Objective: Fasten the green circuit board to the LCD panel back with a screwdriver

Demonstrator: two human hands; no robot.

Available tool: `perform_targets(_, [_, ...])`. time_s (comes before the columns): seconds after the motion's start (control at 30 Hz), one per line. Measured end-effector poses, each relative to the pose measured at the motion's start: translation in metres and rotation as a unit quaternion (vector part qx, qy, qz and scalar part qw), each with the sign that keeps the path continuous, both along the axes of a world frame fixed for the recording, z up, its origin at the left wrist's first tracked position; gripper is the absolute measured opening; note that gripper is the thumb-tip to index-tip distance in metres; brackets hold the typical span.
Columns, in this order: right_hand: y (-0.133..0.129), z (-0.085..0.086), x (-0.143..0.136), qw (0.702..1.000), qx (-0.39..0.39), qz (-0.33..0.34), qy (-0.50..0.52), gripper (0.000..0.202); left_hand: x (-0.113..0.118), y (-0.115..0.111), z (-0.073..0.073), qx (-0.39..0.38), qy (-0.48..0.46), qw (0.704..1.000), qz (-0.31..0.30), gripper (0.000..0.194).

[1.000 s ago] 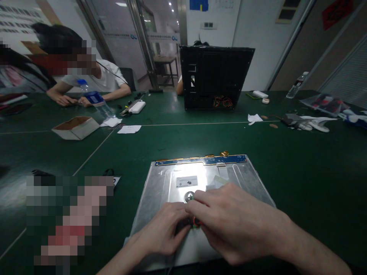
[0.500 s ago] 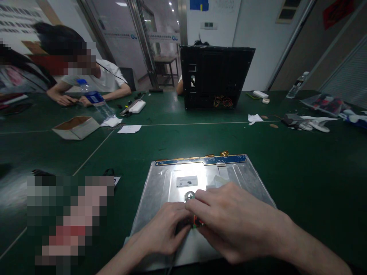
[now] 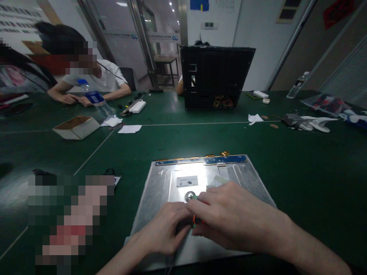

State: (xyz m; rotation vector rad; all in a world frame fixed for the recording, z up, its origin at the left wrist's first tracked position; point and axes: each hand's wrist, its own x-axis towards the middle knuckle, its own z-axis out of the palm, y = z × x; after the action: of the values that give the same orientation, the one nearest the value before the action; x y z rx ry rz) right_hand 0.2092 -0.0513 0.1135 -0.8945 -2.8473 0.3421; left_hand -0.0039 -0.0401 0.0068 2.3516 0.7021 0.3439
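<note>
A silvery metal panel (image 3: 160, 187) lies on the green table, with a blue circuit strip (image 3: 200, 160) along its far edge and a round metal disc (image 3: 189, 196) near its middle. Over the panel's near part, my left hand (image 3: 166, 229) is closed around a dark part with a cable trailing below it. My right hand (image 3: 226, 217) meets it from the right, its fingers pinched on a small green board with red and orange wires (image 3: 195, 220). Both hands hide most of these small parts.
Beyond the panel stand a black monitor housing (image 3: 215, 76), a paper box (image 3: 77, 128) and a tilted water bottle (image 3: 96, 99). White gloves (image 3: 315, 123) lie at the right. A person in white (image 3: 110, 74) sits across at the left.
My right hand has shifted slightly, and its fingers have turned a little. More of the green board now shows beside the disc. My left hand has hardly moved.
</note>
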Motion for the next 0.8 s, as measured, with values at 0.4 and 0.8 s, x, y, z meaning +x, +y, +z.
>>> perform_targets(0.4, [0.0006,0.0025,0.0003,1.0,-0.009,0.008,0.0,0.017,-0.0005,0.0001,-0.0013,0.017,-0.001,1.0,0.011,0.013])
perform_targets(0.8, [-0.0017,0.0073,0.0021,0.999,-0.038,0.016,0.018,0.026,-0.0006,-0.0005,0.0024,0.009,-0.018,1.0,0.007,0.018])
